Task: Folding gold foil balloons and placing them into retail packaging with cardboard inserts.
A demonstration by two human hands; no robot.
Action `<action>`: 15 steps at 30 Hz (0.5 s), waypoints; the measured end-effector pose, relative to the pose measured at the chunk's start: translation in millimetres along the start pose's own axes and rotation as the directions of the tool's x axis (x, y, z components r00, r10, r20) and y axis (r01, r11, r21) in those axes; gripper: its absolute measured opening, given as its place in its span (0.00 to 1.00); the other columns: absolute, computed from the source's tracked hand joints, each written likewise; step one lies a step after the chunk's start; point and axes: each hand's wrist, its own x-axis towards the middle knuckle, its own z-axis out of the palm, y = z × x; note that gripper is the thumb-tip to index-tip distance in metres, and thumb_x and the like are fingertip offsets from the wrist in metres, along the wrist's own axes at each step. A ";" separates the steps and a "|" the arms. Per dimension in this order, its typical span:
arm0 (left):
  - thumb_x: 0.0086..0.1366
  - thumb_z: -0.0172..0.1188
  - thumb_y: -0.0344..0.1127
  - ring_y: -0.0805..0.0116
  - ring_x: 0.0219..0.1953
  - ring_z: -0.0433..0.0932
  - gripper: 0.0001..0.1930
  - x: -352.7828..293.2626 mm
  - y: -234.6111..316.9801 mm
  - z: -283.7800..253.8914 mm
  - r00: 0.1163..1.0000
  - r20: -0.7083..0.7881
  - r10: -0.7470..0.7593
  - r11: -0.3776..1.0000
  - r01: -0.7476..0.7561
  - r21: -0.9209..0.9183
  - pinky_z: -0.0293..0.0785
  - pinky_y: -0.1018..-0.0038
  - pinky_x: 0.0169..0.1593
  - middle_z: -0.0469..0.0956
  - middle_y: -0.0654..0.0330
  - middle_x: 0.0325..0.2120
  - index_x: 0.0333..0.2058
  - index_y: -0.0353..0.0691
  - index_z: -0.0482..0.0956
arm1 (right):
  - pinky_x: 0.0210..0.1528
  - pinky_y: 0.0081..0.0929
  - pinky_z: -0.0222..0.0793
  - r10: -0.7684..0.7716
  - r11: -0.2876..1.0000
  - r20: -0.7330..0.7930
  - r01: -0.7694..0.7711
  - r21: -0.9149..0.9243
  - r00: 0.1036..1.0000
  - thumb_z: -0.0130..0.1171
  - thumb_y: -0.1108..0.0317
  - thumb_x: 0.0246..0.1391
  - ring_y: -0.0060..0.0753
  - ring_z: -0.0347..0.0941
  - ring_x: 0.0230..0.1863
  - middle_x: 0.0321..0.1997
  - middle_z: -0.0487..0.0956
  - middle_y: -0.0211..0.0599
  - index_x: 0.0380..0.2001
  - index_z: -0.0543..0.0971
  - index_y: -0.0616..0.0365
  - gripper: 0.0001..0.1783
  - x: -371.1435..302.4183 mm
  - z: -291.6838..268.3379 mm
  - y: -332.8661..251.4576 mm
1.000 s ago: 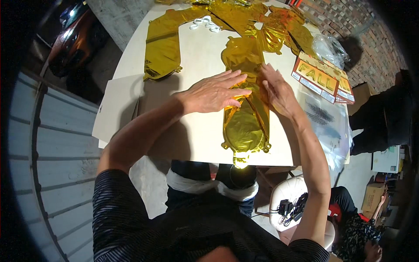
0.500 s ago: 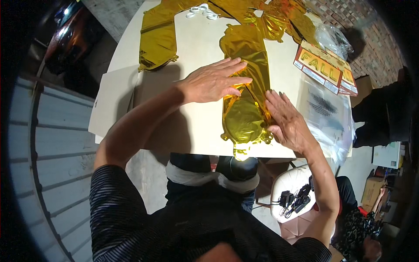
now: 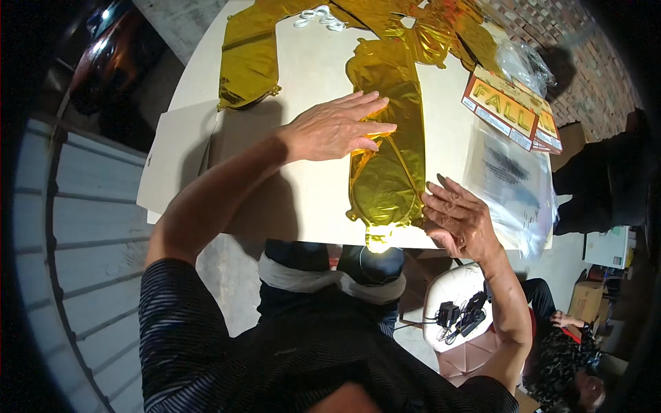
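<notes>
Up against the near edge of a pale table (image 3: 313,76), there's a long gold foil piece (image 3: 387,182) laid flat, pointing away from the person, with its small shiny tab (image 3: 378,237) at the table edge. Left hand (image 3: 336,129) is palm-down, fingers reaching over the foil's left side around the middle, spread out and not pinching anything. Right hand (image 3: 460,215) is at the foil's lower right edge, fingers a bit bent; honestly can't tell if the thumb's nipping the foil or just sitting by it. Past the foil's far end it's a whole crumpled gold pile (image 3: 428,47), and off to its far left there's another flat gold strip (image 3: 249,72) plus some white looped cord (image 3: 320,18). To the foil's right: a couple of printed cards (image 3: 500,110), clear plastic sleeves (image 3: 513,182), and scrunched clear plastic (image 3: 521,65) beyond those. Well left of it, a pale flat board (image 3: 177,148). Below and right of it, a light padded chair (image 3: 447,286) with black adapters (image 3: 471,321), and another person (image 3: 561,358) further out that way.
</notes>
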 end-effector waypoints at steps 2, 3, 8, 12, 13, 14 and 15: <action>0.74 0.49 0.58 0.51 0.75 0.55 0.28 0.1 -0.8 0.7 1.000 -0.017 -0.005 1.000 0.005 -0.004 0.51 0.61 0.77 0.60 0.50 0.72 0.67 0.56 0.70 | 0.70 0.51 0.67 -0.005 1.000 0.006 0.005 0.010 1.000 0.68 0.55 0.54 0.49 0.77 0.63 0.51 0.86 0.41 0.41 0.87 0.62 0.20 -4.2 -0.8 0.8; 0.74 0.49 0.58 0.52 0.75 0.54 0.28 2.6 -0.9 0.7 1.000 -0.003 0.009 1.000 -0.009 -0.007 0.50 0.61 0.77 0.59 0.50 0.72 0.67 0.55 0.71 | 0.69 0.50 0.68 -0.003 1.000 -0.014 0.003 0.005 1.000 0.68 0.57 0.53 0.48 0.78 0.61 0.50 0.86 0.40 0.40 0.88 0.59 0.18 -3.3 -3.4 -0.9; 0.75 0.48 0.57 0.52 0.76 0.52 0.28 7.1 2.2 -5.9 1.000 0.009 0.005 1.000 -0.005 -0.024 0.48 0.61 0.78 0.59 0.49 0.72 0.66 0.53 0.72 | 0.71 0.52 0.65 0.125 0.991 -0.259 -0.131 -0.005 0.958 0.59 0.79 0.54 0.52 0.75 0.64 0.58 0.81 0.46 0.53 0.81 0.63 0.21 42.6 -0.7 11.0; 0.75 0.47 0.57 0.52 0.76 0.52 0.28 -1.1 1.4 -4.3 0.998 0.056 -0.023 1.000 0.024 -0.012 0.47 0.61 0.78 0.58 0.47 0.72 0.66 0.51 0.72 | 0.74 0.50 0.60 0.151 0.976 -0.236 -0.182 -0.116 0.960 0.58 0.82 0.52 0.53 0.68 0.69 0.68 0.73 0.49 0.61 0.74 0.64 0.29 92.6 23.6 34.4; 0.75 0.47 0.57 0.52 0.76 0.52 0.28 -0.1 1.7 -3.0 0.999 0.050 -0.020 1.000 0.021 -0.021 0.47 0.61 0.78 0.58 0.47 0.72 0.66 0.51 0.72 | 0.75 0.49 0.58 0.181 0.966 -0.230 -0.217 -0.140 0.956 0.58 0.83 0.52 0.52 0.67 0.70 0.70 0.70 0.49 0.63 0.73 0.64 0.31 97.3 31.4 40.8; 0.75 0.47 0.57 0.52 0.76 0.52 0.28 0.8 0.5 -2.2 0.999 0.044 -0.023 1.000 0.023 -0.014 0.47 0.61 0.78 0.58 0.47 0.72 0.66 0.51 0.72 | 0.75 0.49 0.58 0.173 0.967 -0.232 -0.210 -0.145 0.957 0.58 0.83 0.52 0.52 0.67 0.70 0.70 0.70 0.49 0.63 0.73 0.64 0.31 99.2 37.5 46.4; 0.75 0.48 0.57 0.52 0.76 0.52 0.28 1.3 1.1 -1.9 0.999 0.043 -0.004 1.000 0.006 -0.030 0.47 0.61 0.78 0.58 0.46 0.72 0.66 0.51 0.72 | 0.75 0.49 0.58 0.196 0.958 -0.195 -0.230 -0.173 0.961 0.58 0.82 0.54 0.52 0.67 0.70 0.69 0.71 0.49 0.62 0.74 0.65 0.30 100.3 41.6 49.8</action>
